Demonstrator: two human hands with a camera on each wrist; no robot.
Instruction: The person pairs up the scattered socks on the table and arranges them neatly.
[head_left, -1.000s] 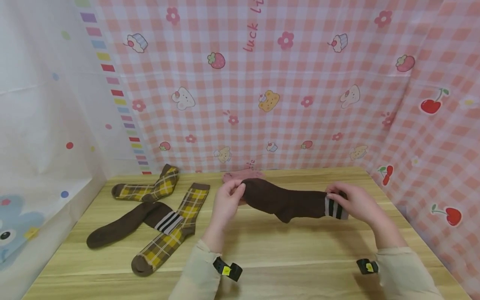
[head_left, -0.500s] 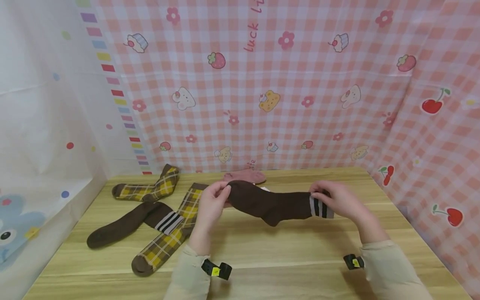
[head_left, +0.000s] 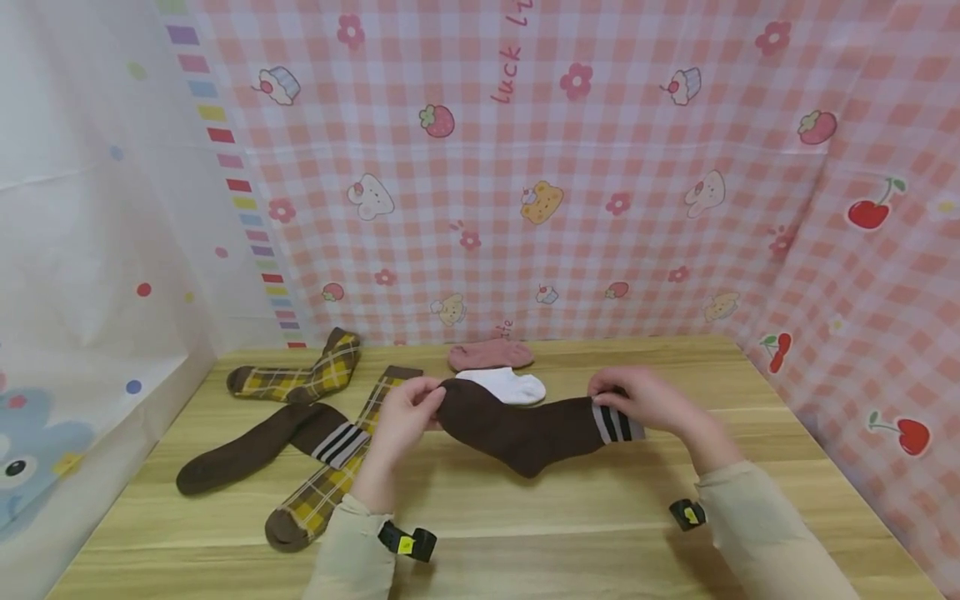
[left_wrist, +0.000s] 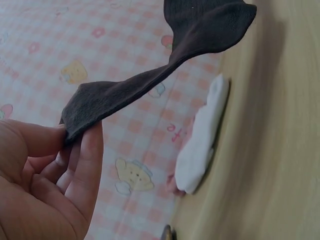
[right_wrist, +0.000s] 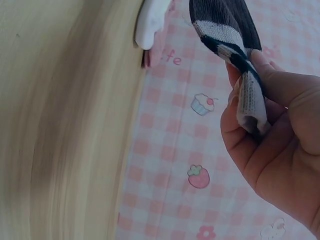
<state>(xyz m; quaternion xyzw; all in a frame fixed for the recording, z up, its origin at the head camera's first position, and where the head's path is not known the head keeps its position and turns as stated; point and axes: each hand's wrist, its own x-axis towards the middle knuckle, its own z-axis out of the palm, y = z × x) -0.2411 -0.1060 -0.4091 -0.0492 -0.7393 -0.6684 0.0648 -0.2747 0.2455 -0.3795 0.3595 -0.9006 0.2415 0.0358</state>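
Observation:
A dark brown sock (head_left: pixel 517 429) with a grey-and-black striped cuff is stretched between both hands above the table, its heel sagging downward. My left hand (head_left: pixel 405 421) pinches the toe between thumb and fingers, seen close up in the left wrist view. At the other end my right hand (head_left: pixel 648 408) grips the striped cuff, which folds between thumb and fingers in the right wrist view. A matching brown striped sock (head_left: pixel 240 454) lies on the left, its cuff across a yellow plaid sock (head_left: pixel 311 500).
Behind the held sock lie a white ankle sock (head_left: pixel 513 386) and a pink sock (head_left: pixel 491 355) near the back edge. Another yellow plaid sock (head_left: pixel 273 385) rests at the back left of the wooden table (head_left: pixel 585 542). A pink checked cloth (head_left: pixel 480 167) hangs behind.
Both hands have moved left and slightly down with the brown sock, and its heel sags lower. The white sock and more of the pink sock now show behind it.

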